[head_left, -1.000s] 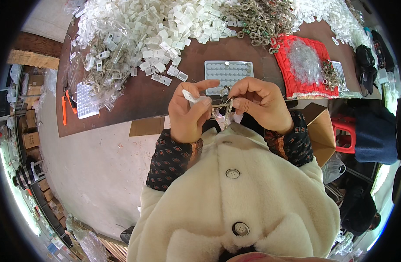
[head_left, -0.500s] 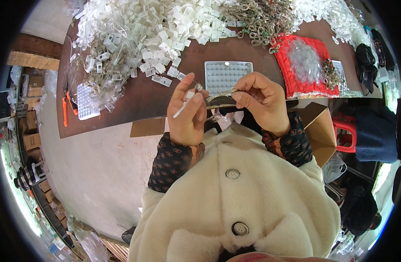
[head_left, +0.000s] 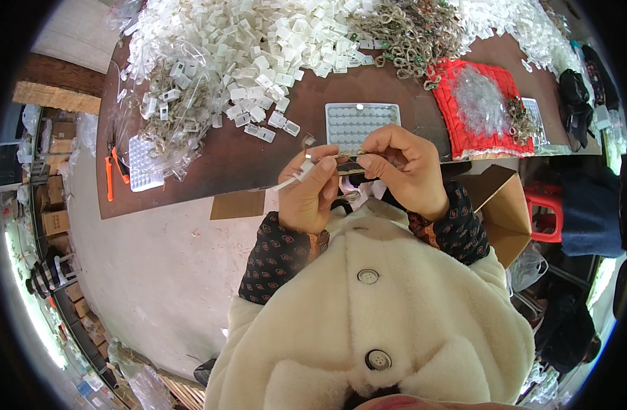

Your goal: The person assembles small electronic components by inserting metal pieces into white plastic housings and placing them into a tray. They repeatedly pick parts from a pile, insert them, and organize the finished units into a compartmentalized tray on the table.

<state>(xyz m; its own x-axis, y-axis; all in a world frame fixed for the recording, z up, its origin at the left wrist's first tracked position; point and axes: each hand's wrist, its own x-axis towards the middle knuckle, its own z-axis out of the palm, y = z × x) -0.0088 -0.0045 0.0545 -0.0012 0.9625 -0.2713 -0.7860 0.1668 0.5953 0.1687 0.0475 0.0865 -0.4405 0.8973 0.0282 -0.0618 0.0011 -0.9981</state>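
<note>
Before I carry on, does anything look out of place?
A round white disc sits alone at the far rim of the pale tray, looking stray; the white piece in the left hand is too small to check.

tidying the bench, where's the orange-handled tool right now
In the head view, the orange-handled tool lies near the left edge of the brown table, just left of the white dimpled tray.

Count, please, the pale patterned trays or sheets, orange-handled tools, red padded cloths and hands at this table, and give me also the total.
Pale patterned trays or sheets: 3, the rightmost partly hidden
Orange-handled tool: 1
Red padded cloth: 1
Hands: 2 (left hand, right hand)
Total: 7
</note>
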